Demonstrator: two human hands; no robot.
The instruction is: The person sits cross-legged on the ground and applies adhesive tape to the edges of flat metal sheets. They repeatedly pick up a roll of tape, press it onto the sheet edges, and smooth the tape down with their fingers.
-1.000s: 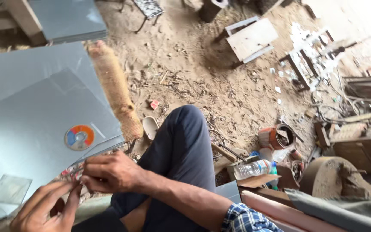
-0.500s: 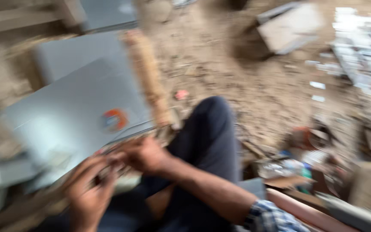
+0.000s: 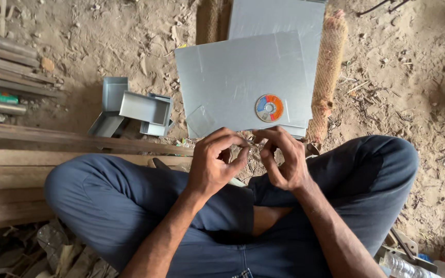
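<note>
The left hand (image 3: 213,163) and right hand (image 3: 283,158) met fingertip to fingertip above the crossed legs (image 3: 130,206), each grip pinched on a small item too hidden to identify. Just beyond, the disc (image 3: 269,107) lay flat on stacked sheets (image 3: 233,77) within reach.

Soft, even daylight, sharp all over; mild sheen on the grey metal sheet (image 3: 238,87), faint shadow upper right.
</note>
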